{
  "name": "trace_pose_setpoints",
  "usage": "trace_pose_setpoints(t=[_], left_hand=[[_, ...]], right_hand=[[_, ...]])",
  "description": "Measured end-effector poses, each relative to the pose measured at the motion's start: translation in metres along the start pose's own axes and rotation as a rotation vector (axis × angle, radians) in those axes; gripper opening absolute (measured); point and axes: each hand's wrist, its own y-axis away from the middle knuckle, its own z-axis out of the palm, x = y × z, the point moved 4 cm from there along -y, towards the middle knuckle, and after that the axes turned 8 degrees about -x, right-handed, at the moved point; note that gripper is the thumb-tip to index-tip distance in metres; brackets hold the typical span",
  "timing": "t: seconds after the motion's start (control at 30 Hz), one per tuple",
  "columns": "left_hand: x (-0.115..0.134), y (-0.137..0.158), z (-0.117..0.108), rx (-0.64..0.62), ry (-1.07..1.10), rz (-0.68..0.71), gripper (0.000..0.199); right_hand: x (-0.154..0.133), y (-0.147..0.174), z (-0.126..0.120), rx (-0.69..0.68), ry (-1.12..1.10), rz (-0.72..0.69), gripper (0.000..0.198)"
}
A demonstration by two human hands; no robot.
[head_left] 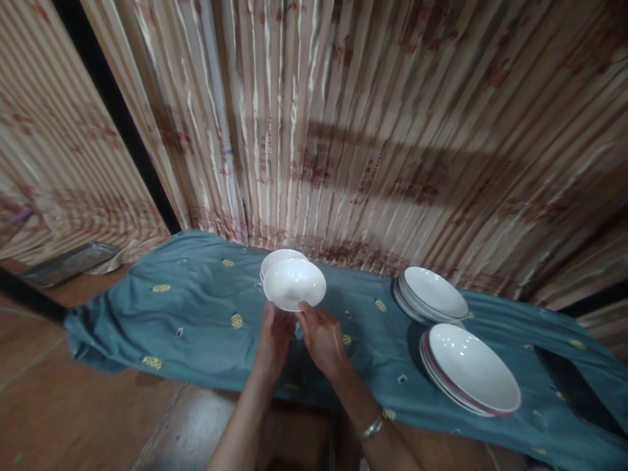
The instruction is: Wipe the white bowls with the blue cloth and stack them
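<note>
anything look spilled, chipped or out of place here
Nothing looks spilled, and the held glossy white round bowl shows no visible damage. Mildly odd: the shallow silvery metal tray lies on the brown tiled floor at far left, not on the blue-green patterned cloth with the stacked white round dishes.

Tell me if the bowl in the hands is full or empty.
Empty: the white bowl faces the camera, its inside bare down to the bottom, with only shine and shading.

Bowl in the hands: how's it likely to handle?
The bowl is probably stiff and breakable; it looks like glazed ceramic. Glossy highlights suggest a slick surface. With left hand and right hand both at its near side, it may tip away.
</note>
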Motion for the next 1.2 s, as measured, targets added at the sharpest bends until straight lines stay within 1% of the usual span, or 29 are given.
trace_pose_setpoints(t=[0.1, 0.2, 0.27, 0.33, 0.37, 0.4, 0.43, 0.47, 0.5, 0.53, 0.57, 0.6, 0.63, 0.67, 0.73, 0.77, 0.83, 0.9, 0.97, 1.1, 1.2], left_hand=[[0.000, 0.009, 0.000, 0.025, -0.035, -0.002, 0.064], [-0.004, 0.017, -0.004, 0.073, -0.065, -0.025, 0.068], [-0.008, 0.022, -0.007, 0.096, -0.095, -0.042, 0.068], [-0.012, 0.026, -0.009, 0.117, -0.140, -0.062, 0.065], [-0.014, 0.028, -0.010, 0.126, -0.167, -0.075, 0.063], [-0.016, 0.030, -0.010, 0.131, -0.194, -0.090, 0.062], [-0.019, 0.031, -0.010, 0.131, -0.217, -0.106, 0.062], [-0.023, 0.032, -0.009, 0.127, -0.236, -0.120, 0.062], [-0.027, 0.033, -0.008, 0.122, -0.251, -0.133, 0.063], [-0.032, 0.033, -0.007, 0.118, -0.264, -0.147, 0.063], [-0.036, 0.032, -0.006, 0.117, -0.274, -0.162, 0.063], [-0.042, 0.032, -0.004, 0.115, -0.281, -0.177, 0.063], [-0.047, 0.031, -0.003, 0.109, -0.287, -0.193, 0.063], [-0.051, 0.030, -0.001, 0.101, -0.291, -0.208, 0.063], [-0.059, 0.028, 0.001, 0.072, -0.298, -0.228, 0.063], [-0.062, 0.026, 0.002, 0.058, -0.304, -0.236, 0.063], [-0.065, 0.024, 0.001, 0.055, -0.318, -0.242, 0.066], [-0.066, 0.023, -0.002, 0.059, -0.324, -0.245, 0.069], [-0.066, 0.022, -0.004, 0.051, -0.322, -0.248, 0.074], [-0.065, 0.021, -0.002, -0.006, -0.329, -0.270, 0.080], [-0.063, 0.020, -0.001, -0.028, -0.333, -0.281, 0.079]], right_hand=[[0.001, 0.020, 0.005, -0.003, -0.030, 0.000, 0.032], [0.007, 0.037, 0.005, -0.083, -0.128, -0.017, 0.033], [0.018, 0.046, -0.002, -0.140, -0.248, -0.015, 0.040], [0.035, 0.054, -0.015, -0.163, -0.395, 0.019, 0.045], [0.044, 0.057, -0.021, -0.182, -0.478, 0.027, 0.043], [0.054, 0.060, -0.028, -0.169, -0.541, 0.055, 0.040], [0.066, 0.063, -0.036, -0.080, -0.559, 0.135, 0.038], [0.078, 0.065, -0.044, 0.037, -0.554, 0.215, 0.041], [0.087, 0.069, -0.050, 0.153, -0.532, 0.278, 0.045], [0.093, 0.071, -0.054, 0.251, -0.498, 0.311, 0.050], [0.095, 0.073, -0.054, 0.304, -0.466, 0.299, 0.055], [0.095, 0.073, -0.051, 0.301, -0.445, 0.248, 0.058], [0.092, 0.073, -0.046, 0.252, -0.432, 0.175, 0.059], [0.089, 0.072, -0.039, 0.171, -0.430, 0.097, 0.057], [0.085, 0.072, -0.027, 0.027, -0.434, 0.013, 0.050], [0.085, 0.073, -0.023, -0.007, -0.431, 0.007, 0.047], [0.088, 0.073, -0.021, -0.009, -0.409, 0.022, 0.042], [0.090, 0.072, -0.020, -0.012, -0.379, 0.019, 0.040], [0.091, 0.068, -0.017, -0.057, -0.341, -0.008, 0.039], [0.087, 0.057, -0.009, -0.212, -0.285, -0.051, 0.040], [0.084, 0.049, -0.006, -0.363, -0.313, -0.062, 0.030]])
